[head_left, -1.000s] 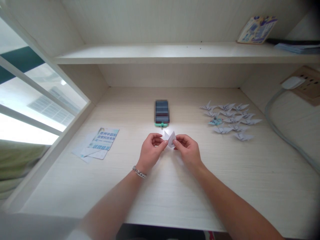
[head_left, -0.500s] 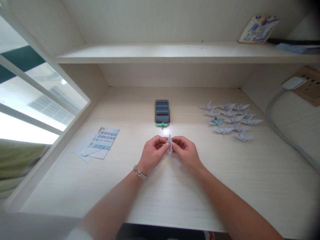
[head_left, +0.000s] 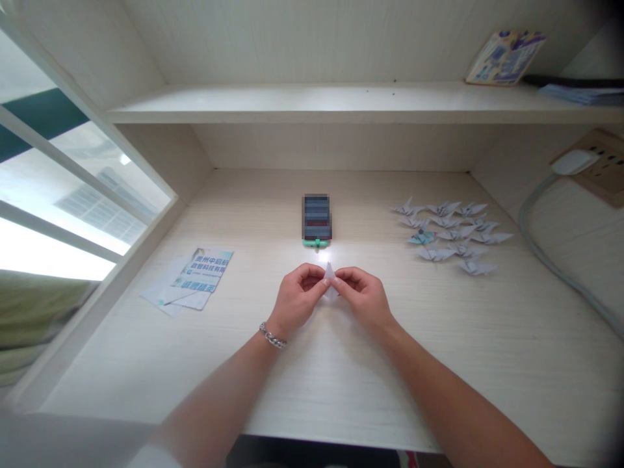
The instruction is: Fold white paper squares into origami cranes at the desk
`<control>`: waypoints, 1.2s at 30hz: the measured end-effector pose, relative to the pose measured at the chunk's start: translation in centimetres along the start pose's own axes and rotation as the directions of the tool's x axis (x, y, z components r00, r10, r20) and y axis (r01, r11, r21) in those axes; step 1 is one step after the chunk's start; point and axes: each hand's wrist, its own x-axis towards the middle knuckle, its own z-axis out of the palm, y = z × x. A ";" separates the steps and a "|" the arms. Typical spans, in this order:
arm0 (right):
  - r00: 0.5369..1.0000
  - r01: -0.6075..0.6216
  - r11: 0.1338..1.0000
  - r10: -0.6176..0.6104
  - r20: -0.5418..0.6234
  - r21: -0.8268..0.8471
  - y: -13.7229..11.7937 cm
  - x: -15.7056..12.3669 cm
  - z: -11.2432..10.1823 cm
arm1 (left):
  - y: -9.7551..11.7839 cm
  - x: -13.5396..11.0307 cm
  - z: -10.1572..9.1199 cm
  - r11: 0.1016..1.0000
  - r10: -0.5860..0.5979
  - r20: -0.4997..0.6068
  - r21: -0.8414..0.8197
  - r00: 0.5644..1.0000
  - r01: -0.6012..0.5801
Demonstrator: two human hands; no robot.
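A small folded piece of white paper [head_left: 330,274] is pinched between both hands above the middle of the pale wooden desk [head_left: 302,364]. My left hand [head_left: 296,298], with a silver bracelet at the wrist, grips its left side with thumb and fingers. My right hand [head_left: 363,296] pinches its right side. Only the paper's pointed top shows above the fingertips. Just beyond the hands a phone [head_left: 316,218] lies flat on the desk.
Several folded paper cranes [head_left: 451,235] lie grouped at the right. A stack of printed leaflets [head_left: 192,279] lies at the left by a window frame. A shelf [head_left: 341,104] above carries a booklet [head_left: 504,57]. A cable [head_left: 550,260] runs from a wall socket at the right.
The hands have come closer together and the paper, spread wider a second ago, is now folded narrower between the fingertips. Nothing else has moved.
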 end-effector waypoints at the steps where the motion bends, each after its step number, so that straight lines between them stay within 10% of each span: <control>1: 1.000 0.001 1.000 -0.001 -0.008 -0.009 0.1 0.0 0.0 | 0.0 0.0 0.0 1.000 0.008 -0.015 0.014 1.000 -0.008; 36: 0.997 0.051 0.998 -0.053 -0.061 -0.032 -0.4 -0.3 0.5 | 0.5 -0.2 0.6 0.998 0.062 -0.067 0.032 0.996 -0.060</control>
